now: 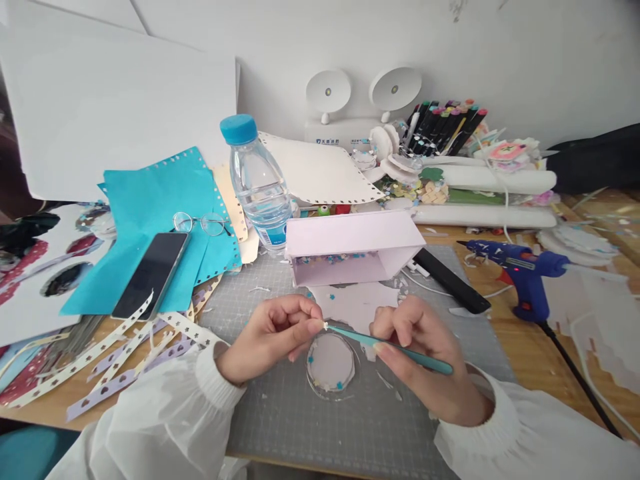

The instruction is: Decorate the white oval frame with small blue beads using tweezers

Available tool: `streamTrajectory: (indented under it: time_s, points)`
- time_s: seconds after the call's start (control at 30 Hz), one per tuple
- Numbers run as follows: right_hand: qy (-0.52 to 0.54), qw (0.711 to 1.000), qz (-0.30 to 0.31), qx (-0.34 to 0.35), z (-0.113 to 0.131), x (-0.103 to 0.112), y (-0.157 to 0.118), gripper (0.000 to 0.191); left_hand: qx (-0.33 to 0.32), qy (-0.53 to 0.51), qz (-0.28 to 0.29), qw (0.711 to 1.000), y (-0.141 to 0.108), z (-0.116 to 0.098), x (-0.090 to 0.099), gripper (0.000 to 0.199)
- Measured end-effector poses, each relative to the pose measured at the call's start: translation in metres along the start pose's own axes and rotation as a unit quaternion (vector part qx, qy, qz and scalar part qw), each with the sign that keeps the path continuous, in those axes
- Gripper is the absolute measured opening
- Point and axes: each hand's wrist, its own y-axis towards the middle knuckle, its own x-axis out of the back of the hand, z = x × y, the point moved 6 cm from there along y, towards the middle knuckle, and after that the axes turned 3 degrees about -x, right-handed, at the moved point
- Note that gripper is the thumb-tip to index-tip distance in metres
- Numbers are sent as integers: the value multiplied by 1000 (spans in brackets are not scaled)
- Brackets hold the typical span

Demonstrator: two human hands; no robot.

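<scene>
My right hand (pixel 425 353) grips a pair of teal tweezers (pixel 357 336), pointing left. At their tip is a tiny white paper piece (pixel 326 326), perhaps a flower; its exact shape is too small to tell. The thumb and forefinger of my left hand (pixel 273 337) pinch together right at that piece. Below the tweezers, a round white disc (pixel 330 363) lies on the grey cutting mat (pixel 280 427). Small blue and pale bits and a loop of clear thread or wire run around its edge.
Behind my hands stands an open pale-pink box (pixel 355 233), beside a water bottle (pixel 257 177). On the right lies a blue glue gun (pixel 525 267) with its cord. A phone (pixel 151 275), glasses (pixel 213 225) and punched paper strips (pixel 113 387) lie left. Markers (pixel 445 127) stand behind.
</scene>
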Motion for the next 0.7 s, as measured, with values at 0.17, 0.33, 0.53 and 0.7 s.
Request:
streamTrajectory:
  time_s: [0.17, 0.33, 0.53, 0.7]
  points:
    - [-153, 981, -43, 111, 16, 5, -2, 24, -10, 57, -26, 998, -1, 2, 6, 34]
    - [-471, 814, 70, 333, 38, -30, -1, 26, 6, 87, 26, 996, -4, 4, -2, 43]
    - [-554, 709, 98, 426, 42, -68, 6, 22, -9, 139, -14, 990, -4, 3, 3, 60]
    - [-558, 734, 135, 363, 40, -66, 10, 18, 2, 47, -77, 996, -2, 9, 14, 49]
